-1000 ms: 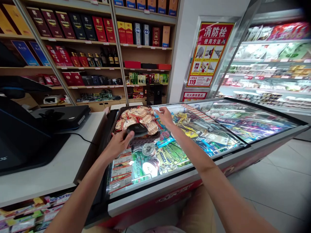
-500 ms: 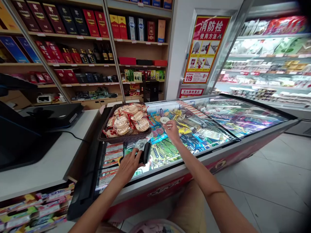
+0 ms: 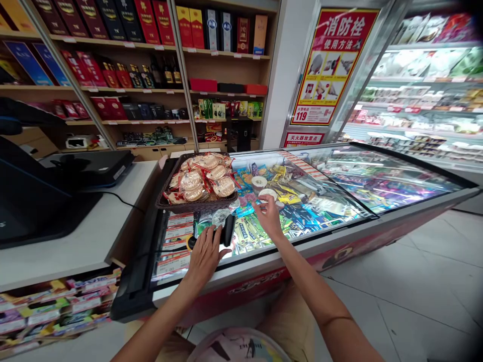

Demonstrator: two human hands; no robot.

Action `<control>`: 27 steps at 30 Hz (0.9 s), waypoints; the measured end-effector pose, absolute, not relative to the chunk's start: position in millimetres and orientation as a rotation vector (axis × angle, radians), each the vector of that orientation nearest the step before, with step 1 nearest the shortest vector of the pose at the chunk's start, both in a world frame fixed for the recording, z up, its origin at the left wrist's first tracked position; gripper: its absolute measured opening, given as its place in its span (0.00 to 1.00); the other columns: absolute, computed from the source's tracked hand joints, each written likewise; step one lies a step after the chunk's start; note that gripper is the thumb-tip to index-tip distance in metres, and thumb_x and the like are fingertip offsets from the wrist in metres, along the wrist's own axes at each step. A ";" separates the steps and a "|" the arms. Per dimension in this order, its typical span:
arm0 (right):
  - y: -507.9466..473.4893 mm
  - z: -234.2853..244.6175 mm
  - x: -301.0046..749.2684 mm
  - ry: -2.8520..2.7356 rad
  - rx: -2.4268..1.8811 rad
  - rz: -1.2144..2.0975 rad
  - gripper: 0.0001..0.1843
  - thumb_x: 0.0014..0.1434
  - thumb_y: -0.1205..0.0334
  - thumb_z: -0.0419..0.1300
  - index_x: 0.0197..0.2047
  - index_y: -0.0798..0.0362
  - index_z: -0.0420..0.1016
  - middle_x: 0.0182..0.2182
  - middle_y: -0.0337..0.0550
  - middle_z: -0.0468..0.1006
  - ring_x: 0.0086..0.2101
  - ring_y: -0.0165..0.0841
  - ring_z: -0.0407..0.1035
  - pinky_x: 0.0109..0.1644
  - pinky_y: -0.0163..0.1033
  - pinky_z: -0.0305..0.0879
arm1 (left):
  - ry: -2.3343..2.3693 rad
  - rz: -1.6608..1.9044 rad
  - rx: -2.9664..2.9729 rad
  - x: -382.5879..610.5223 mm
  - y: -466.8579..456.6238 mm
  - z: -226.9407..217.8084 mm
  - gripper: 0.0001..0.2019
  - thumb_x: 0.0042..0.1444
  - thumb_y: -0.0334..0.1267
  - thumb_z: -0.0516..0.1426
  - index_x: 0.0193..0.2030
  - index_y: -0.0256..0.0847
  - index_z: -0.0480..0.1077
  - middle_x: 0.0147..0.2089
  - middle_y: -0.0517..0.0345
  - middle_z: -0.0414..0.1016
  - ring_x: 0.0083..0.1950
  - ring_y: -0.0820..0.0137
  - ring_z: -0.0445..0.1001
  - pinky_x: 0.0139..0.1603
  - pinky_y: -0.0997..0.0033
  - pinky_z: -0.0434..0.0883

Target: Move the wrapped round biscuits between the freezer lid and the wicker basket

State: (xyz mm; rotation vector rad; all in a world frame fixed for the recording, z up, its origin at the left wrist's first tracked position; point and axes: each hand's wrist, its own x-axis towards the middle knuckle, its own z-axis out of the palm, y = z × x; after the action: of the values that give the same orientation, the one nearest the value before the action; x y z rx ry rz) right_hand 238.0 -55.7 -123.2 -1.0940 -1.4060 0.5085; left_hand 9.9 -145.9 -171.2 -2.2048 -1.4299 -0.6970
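Observation:
My left hand (image 3: 204, 259) is shut around a black handheld device (image 3: 228, 230), possibly a scanner, just above the glass lid of a chest freezer (image 3: 313, 243). A round item in clear wrapping (image 3: 221, 217) lies right beside the device. My right hand (image 3: 268, 215) has its fingertips close together, directly below a round white item (image 3: 268, 195). I cannot tell whether they hold it. A second round white item (image 3: 259, 182) lies farther back. A wicker basket (image 3: 196, 205) of wrapped round crackers (image 3: 204, 180) stands on the lid's left part.
A white counter (image 3: 75, 241) with a black terminal (image 3: 86, 166) runs along the left. Shelves of boxed liquor (image 3: 151, 75) stand behind. A chilled display case (image 3: 422, 100) rises on the right, beside a red fire hydrant poster (image 3: 332, 65) and a tiled floor (image 3: 407, 281).
Since a second ago, the black device has moved down from above the basket to near the lid's front. My right hand has moved from the basket's edge onto the lid's middle.

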 end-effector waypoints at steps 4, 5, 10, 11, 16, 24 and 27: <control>-59.8 -131.7 236.4 -1.378 -1.102 0.542 0.21 0.59 0.46 0.62 0.49 0.49 0.66 0.48 0.47 0.75 0.36 0.33 0.72 0.41 0.40 0.70 | -1.413 -0.969 -2.245 10.7 -151.9 -166.3 0.30 0.65 0.52 0.55 0.68 0.35 0.61 0.62 0.34 0.69 0.64 0.45 0.67 0.63 0.46 0.66; -60.0 -132.0 235.0 -1.372 -1.095 0.553 0.22 0.58 0.46 0.62 0.49 0.49 0.66 0.45 0.46 0.75 0.34 0.33 0.71 0.40 0.39 0.69 | -1.446 -1.073 -2.248 10.0 -151.7 -162.1 0.29 0.65 0.52 0.55 0.67 0.37 0.62 0.61 0.36 0.69 0.63 0.47 0.68 0.61 0.47 0.68; -72.1 -98.7 217.1 -1.483 -0.972 0.575 0.26 0.60 0.51 0.63 0.58 0.52 0.68 0.22 0.28 0.60 0.24 0.28 0.59 0.35 0.36 0.63 | -1.710 -1.774 -2.197 5.8 -143.0 -108.1 0.25 0.63 0.46 0.59 0.64 0.41 0.63 0.31 0.64 0.62 0.29 0.71 0.66 0.32 0.71 0.67; -77.7 -83.7 212.0 -1.521 -0.904 0.567 0.30 0.61 0.53 0.63 0.63 0.52 0.65 0.21 0.27 0.57 0.24 0.28 0.57 0.36 0.35 0.63 | -1.631 -1.913 -2.248 5.8 -142.2 -89.6 0.27 0.64 0.42 0.58 0.68 0.42 0.59 0.27 0.69 0.57 0.26 0.73 0.61 0.29 0.74 0.63; -100.7 2.9 187.6 -1.643 -0.546 0.545 0.47 0.63 0.60 0.63 0.77 0.41 0.41 0.21 0.27 0.56 0.23 0.28 0.52 0.31 0.33 0.59 | -1.161 -1.983 -2.490 9.5 -140.9 11.3 0.48 0.58 0.28 0.59 0.78 0.50 0.35 0.26 0.73 0.55 0.25 0.76 0.56 0.29 0.77 0.60; -46.2 13.6 160.8 -1.712 -0.671 0.514 0.48 0.59 0.72 0.58 0.77 0.44 0.44 0.20 0.25 0.56 0.22 0.26 0.48 0.30 0.32 0.54 | -1.279 -1.989 -2.650 -1.5 -82.8 26.4 0.55 0.52 0.24 0.60 0.79 0.47 0.31 0.22 0.74 0.57 0.23 0.78 0.56 0.26 0.81 0.57; -34.0 1.8 158.8 -1.725 -0.715 0.536 0.45 0.58 0.72 0.57 0.76 0.45 0.49 0.21 0.25 0.60 0.22 0.26 0.49 0.30 0.32 0.53 | -1.324 -1.978 -2.691 -6.4 -74.9 13.8 0.55 0.52 0.26 0.61 0.79 0.44 0.29 0.22 0.75 0.57 0.23 0.77 0.57 0.26 0.80 0.58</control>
State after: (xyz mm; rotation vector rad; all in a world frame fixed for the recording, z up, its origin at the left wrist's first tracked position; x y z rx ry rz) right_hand 158.8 -34.0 1.8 -0.7146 -1.7248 0.5358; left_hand -6.4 -74.9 13.8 -2.6905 -1.3244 -1.9776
